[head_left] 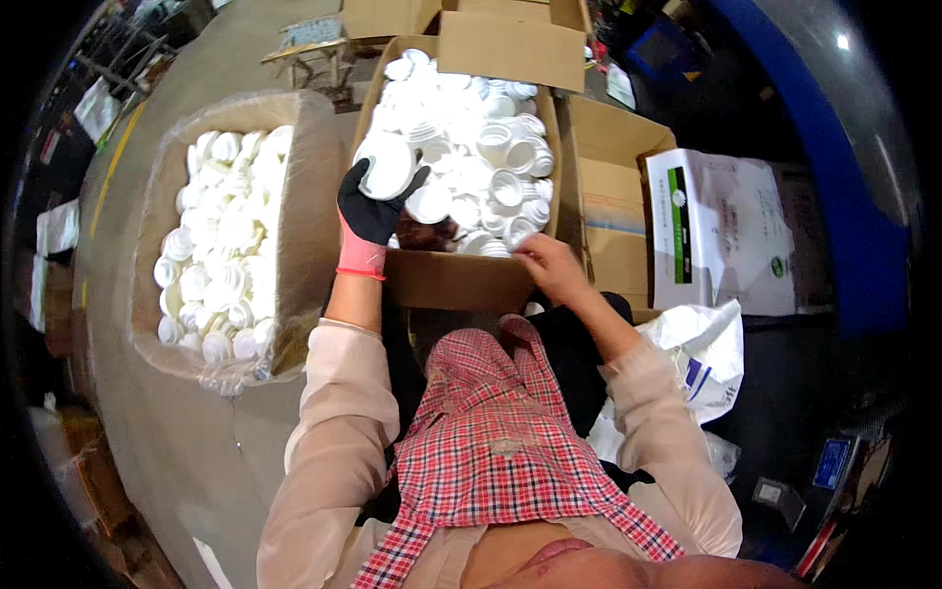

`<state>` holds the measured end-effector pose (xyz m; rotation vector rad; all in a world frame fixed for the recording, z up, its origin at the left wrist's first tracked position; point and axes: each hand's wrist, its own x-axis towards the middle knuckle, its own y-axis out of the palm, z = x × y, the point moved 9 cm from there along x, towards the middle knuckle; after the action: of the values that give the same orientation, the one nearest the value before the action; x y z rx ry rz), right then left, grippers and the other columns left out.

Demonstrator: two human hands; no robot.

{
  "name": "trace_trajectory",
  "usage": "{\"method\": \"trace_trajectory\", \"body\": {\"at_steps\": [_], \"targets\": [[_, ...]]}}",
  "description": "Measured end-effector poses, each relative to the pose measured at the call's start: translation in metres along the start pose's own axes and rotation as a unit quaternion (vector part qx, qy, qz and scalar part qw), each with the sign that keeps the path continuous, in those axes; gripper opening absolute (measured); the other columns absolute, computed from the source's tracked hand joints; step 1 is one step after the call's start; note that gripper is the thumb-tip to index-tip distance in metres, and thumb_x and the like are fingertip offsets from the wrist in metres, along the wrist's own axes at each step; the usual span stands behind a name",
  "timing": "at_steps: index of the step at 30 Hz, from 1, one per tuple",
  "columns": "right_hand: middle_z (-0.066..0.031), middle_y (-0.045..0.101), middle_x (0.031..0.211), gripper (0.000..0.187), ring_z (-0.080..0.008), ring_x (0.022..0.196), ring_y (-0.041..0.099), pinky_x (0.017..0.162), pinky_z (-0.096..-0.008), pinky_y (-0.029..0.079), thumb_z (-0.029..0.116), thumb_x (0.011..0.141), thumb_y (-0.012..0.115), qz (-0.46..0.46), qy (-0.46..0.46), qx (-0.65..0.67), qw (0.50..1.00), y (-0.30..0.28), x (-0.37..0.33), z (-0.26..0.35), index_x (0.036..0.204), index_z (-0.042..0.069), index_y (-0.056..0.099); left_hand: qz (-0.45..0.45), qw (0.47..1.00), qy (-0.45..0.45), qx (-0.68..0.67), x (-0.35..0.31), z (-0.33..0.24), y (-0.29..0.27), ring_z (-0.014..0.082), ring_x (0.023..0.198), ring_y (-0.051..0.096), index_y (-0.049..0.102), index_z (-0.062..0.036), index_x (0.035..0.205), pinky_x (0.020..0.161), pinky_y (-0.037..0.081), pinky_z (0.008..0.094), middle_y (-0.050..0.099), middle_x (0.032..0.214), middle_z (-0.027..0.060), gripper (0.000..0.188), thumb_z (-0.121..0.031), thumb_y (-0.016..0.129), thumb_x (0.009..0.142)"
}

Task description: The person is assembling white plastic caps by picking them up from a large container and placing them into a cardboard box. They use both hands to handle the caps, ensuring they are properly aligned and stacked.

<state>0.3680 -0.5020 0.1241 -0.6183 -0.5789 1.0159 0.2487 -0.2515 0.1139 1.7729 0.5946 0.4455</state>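
My left hand (pixel 373 211), in a black glove with a pink cuff, holds up a round white plastic lid (pixel 387 165). Its fingers and thumb grip the lid by the edge. Below it stands an open cardboard box (pixel 461 280) heaped with white plastic lids (pixel 496 147). My right hand (pixel 554 267) is bare and stays low at the box's near right corner, beside the nearest lids. Its fingers are curled together at the tips; whether something small is pinched there cannot be made out.
On the left, a box with a clear plastic liner (pixel 309 245) holds many more white lids (pixel 221 255). To the right are an open cardboard box (pixel 613 177), a white printed carton (pixel 721 231) and a crumpled white bag (pixel 706 344). A small stool (pixel 312 39) stands farther back.
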Motion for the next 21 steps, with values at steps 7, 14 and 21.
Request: {"method": "trace_trajectory", "body": {"at_steps": [7,14,21], "targets": [[-0.0208,0.067,0.088,0.026,-0.0403,0.086,0.064,0.075,-0.0489,0.051,0.030,0.085,0.065,0.131,0.082,-0.195,0.969,0.172,0.103,-0.012,0.090,0.004,0.068,0.094,0.991,0.016,-0.092,-0.025,-0.049,0.012,0.0517,0.138,0.018,0.022,-0.0118,0.149,0.108,0.020,0.0695,0.022,0.153,0.0222,0.080,-0.058,0.049,0.089],[-0.0131,0.065,0.065,0.025,-0.0219,0.067,0.065,0.060,-0.0367,0.049,0.024,0.072,0.074,0.155,0.093,0.033,0.983,0.190,0.134,-0.057,0.076,0.000,0.069,0.042,0.943,0.136,0.300,-0.021,-0.067,-0.018,0.0238,0.117,0.054,0.039,-0.0026,0.134,0.099,0.047,0.0384,0.054,0.129,0.0127,0.068,-0.014,0.076,0.079],[-0.0034,0.059,0.110,0.040,-0.0131,0.101,0.058,0.085,-0.0292,0.049,0.009,0.090,0.059,0.114,0.128,0.643,0.746,0.092,0.139,0.040,0.128,0.005,0.047,0.000,0.864,0.191,0.466,-0.021,-0.043,-0.004,0.0247,0.120,0.053,0.040,-0.0048,0.137,0.097,0.048,0.0417,0.053,0.130,0.0148,0.058,-0.016,0.066,0.086]]}}
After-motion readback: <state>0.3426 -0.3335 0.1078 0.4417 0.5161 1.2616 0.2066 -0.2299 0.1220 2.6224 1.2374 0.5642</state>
